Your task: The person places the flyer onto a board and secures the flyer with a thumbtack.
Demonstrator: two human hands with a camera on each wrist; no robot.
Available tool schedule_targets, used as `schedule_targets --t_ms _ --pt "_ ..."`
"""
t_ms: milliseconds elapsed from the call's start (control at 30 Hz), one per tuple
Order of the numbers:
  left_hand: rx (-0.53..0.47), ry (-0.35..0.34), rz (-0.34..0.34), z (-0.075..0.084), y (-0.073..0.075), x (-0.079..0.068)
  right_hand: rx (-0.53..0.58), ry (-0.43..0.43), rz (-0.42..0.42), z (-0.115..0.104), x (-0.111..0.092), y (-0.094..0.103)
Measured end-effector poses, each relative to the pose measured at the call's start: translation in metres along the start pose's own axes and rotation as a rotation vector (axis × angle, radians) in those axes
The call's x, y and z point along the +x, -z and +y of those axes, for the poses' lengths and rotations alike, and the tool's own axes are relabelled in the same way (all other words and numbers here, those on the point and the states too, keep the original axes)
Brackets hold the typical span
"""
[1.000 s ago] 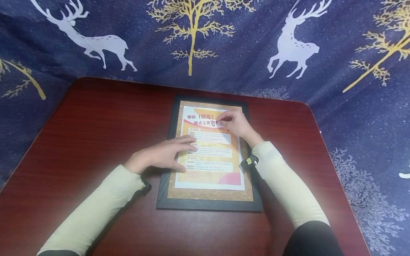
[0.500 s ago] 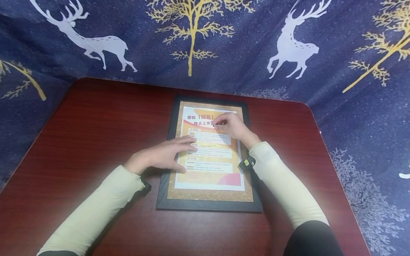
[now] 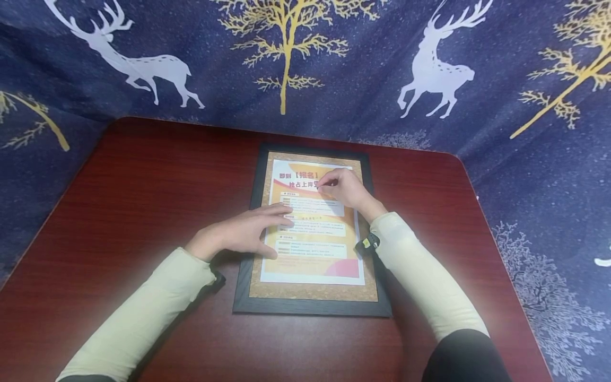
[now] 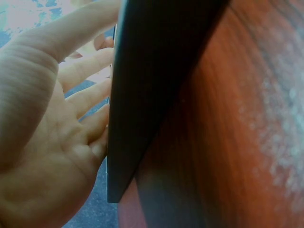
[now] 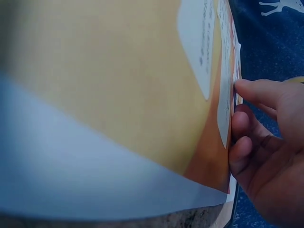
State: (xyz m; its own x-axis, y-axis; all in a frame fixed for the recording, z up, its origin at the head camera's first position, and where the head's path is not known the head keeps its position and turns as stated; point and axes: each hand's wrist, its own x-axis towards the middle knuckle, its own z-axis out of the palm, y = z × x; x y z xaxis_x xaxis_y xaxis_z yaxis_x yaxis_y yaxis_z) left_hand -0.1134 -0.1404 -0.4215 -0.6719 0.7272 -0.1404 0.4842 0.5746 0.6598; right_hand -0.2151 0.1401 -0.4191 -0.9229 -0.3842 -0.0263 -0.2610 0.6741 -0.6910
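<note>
A printed poster [image 3: 310, 268] lies on a corkboard [image 3: 312, 291] with a dark frame [image 3: 310, 306]. My left hand [image 3: 238, 231] lies over the poster's left edge, fingers extended and thumb spread apart; in the left wrist view the board's frame [image 4: 147, 85] hides its fingertips. My right hand [image 3: 350, 187] is at the poster's heading, thumb and fingers drawn together there. In the right wrist view its thumb [image 5: 266, 92] and curled fingers meet right at the paper [image 5: 118, 95]. They pinch something small and dark, mostly hidden; I cannot tell its kind.
The board lies on a reddish-brown table [image 3: 157, 212], near its far edge. Behind and to the right hangs a dark blue cloth [image 3: 353, 69] printed with white deer and golden trees. A small dark device [image 3: 367, 244] sits at the right wrist, over the frame's side.
My right hand has shifted slightly left and down along the poster's heading, mostly in the first half second, with its fingertips still together. The left hand and the board have stayed in place.
</note>
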Motion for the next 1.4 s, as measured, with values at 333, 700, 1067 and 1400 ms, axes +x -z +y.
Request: schedule_targets --t_ms 333,700,1067,1400 --pt "-0.005 0.008 0.0 0.001 -0.0004 0.0002 0.067 0.024 0.035 -0.0007 -0.0017 0.0032" --pt "-0.002 0.0 0.008 -0.0005 -0.0012 0.0008 0.194 -0.042 0.049 -0.0007 0.0005 0.0031" --pt "0.005 -0.022 0.016 -0.0005 -0.0012 0.0002 0.314 -0.125 0.036 -0.0026 0.0002 0.0054" --pt "0.0 -0.001 0.007 -0.0012 -0.0016 0.0005 0.331 -0.145 0.039 -0.0052 0.0022 0.0058"
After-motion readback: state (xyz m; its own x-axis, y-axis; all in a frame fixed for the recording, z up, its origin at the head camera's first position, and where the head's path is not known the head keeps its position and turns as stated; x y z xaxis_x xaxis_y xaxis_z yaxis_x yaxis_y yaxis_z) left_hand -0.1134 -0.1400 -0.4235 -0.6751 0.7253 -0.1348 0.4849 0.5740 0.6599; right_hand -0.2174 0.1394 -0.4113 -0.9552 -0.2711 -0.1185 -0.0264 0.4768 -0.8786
